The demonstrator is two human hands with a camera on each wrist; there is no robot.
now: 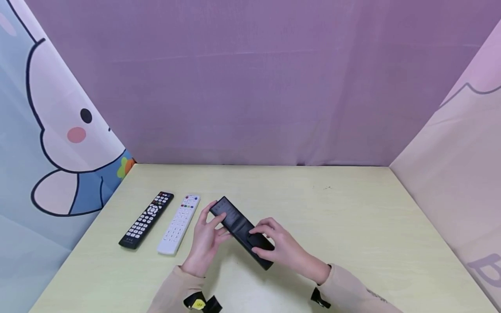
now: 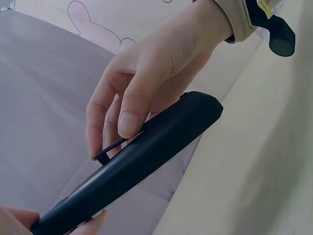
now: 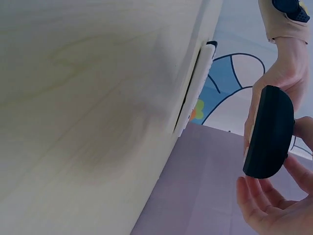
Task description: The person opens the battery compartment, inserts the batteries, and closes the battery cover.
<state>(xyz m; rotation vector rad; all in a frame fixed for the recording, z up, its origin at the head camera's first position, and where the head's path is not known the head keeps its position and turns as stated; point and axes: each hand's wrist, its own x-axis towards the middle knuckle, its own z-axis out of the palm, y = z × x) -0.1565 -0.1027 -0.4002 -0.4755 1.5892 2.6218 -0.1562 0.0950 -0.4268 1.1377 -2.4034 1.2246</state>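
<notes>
Over the table, my left hand (image 1: 205, 243) grips the upper end of a black remote control (image 1: 235, 221), its thumb lying across the face turned up. My right hand (image 1: 283, 247) is at the lower end, its thumb and fingers pinching a small dark battery cover (image 1: 256, 240). In the left wrist view, one end of that battery cover (image 2: 115, 145) stands raised off the remote's back, while the other end meets the body. Seen end-on in the right wrist view, the remote (image 3: 270, 132) is tilted between both hands. The battery compartment's inside is hidden.
Left of the hands, a white remote (image 1: 180, 224) and a black remote with white buttons (image 1: 146, 220) lie side by side, buttons up, on the pale wooden table (image 1: 352, 226). A purple cloth (image 1: 250, 87) hangs behind the table, with printed cloths at both sides.
</notes>
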